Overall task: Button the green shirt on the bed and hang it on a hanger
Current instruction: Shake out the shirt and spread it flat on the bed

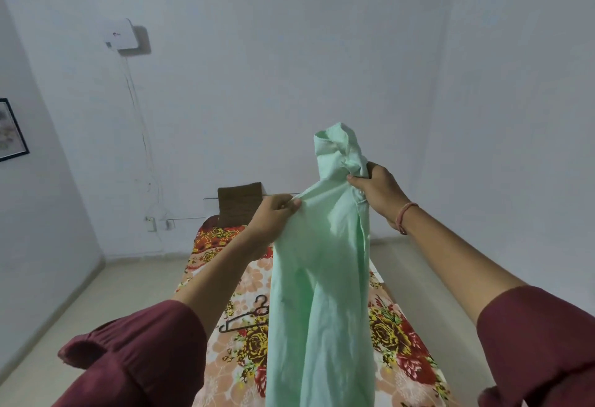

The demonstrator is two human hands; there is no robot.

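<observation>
- framed picture hangs at the left edge, a white box mounted high to its right.
- left grip is closed, pinching a top edge of the green shirt between thumb and fingers.
- dark hanger lies on the floral bed, partly hidden behind the shirt.
- the shirt hangs in the air above the bed, held up by the 2 grips.
- right grip clutches bunched cloth at its top.

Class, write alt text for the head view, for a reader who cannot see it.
A person's left hand and right hand hold a pale green fabric shirt up above a floral-covered bed. A dark hanger lies on the bed, partly behind the shirt.
</observation>
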